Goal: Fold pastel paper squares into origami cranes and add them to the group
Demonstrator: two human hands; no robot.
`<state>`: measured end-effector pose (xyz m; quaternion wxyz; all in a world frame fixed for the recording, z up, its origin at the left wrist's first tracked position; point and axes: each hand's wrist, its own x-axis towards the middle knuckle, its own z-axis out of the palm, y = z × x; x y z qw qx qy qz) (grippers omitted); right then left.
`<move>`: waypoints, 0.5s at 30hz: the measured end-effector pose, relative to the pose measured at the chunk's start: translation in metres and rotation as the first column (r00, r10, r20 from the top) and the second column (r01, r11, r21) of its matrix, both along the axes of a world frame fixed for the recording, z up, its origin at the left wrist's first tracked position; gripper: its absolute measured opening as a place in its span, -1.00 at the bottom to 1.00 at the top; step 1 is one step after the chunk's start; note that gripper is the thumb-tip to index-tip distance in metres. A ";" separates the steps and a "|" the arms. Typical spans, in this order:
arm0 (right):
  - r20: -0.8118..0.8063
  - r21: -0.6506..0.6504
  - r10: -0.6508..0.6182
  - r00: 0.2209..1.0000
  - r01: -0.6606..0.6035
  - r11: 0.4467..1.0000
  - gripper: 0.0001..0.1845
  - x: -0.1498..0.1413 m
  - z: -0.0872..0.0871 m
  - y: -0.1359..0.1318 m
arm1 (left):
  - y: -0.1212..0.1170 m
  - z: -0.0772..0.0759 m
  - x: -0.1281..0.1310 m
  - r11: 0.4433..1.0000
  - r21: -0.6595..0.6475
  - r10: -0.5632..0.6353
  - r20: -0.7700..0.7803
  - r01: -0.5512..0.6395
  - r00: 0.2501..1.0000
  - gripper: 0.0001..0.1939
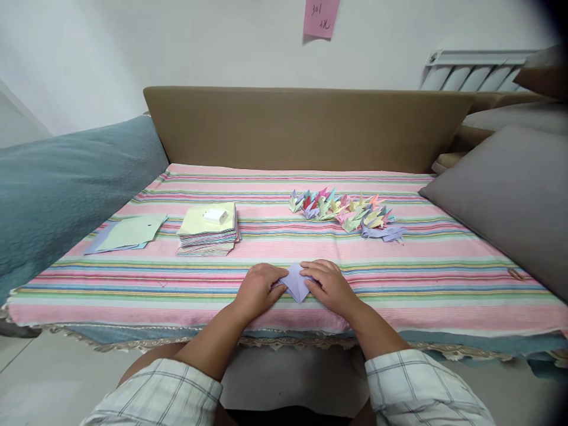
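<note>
Between my hands lies a lavender sheet of origami paper, folded into a small diamond with one point toward me, on the striped cloth. My left hand grips its left side with thumb and fingers. On the right side, my right hand presses the paper with thumb and curled fingers. The paper's outer corners are partly hidden under my fingers. Beyond my right hand stand several folded paper cranes in mixed colours, bunched in a slanting row.
A stack of coloured paper squares stands left of centre with a white block on top. Farther left lie loose sheets. A grey cushion leans at right, near a small brown ring-like item. The brown backrest rises behind.
</note>
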<state>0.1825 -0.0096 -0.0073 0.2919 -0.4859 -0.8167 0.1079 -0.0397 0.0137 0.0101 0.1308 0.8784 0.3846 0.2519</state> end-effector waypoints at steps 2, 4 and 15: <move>0.007 -0.005 0.014 1.000 -0.014 1.000 -0.72 0.000 0.000 0.000 | 0.001 -0.002 0.001 1.000 0.021 0.000 0.012 -0.001 1.000 -0.73; 0.008 -0.004 0.031 0.999 -0.031 1.000 -0.72 0.000 0.001 0.001 | 0.002 -0.004 0.001 0.998 0.057 -0.008 0.017 0.007 1.000 -0.77; -0.025 -0.035 0.088 0.996 -0.089 0.995 -0.71 -0.001 0.003 0.005 | 0.024 0.003 -0.004 0.984 0.092 -0.146 -0.066 0.152 0.987 -0.80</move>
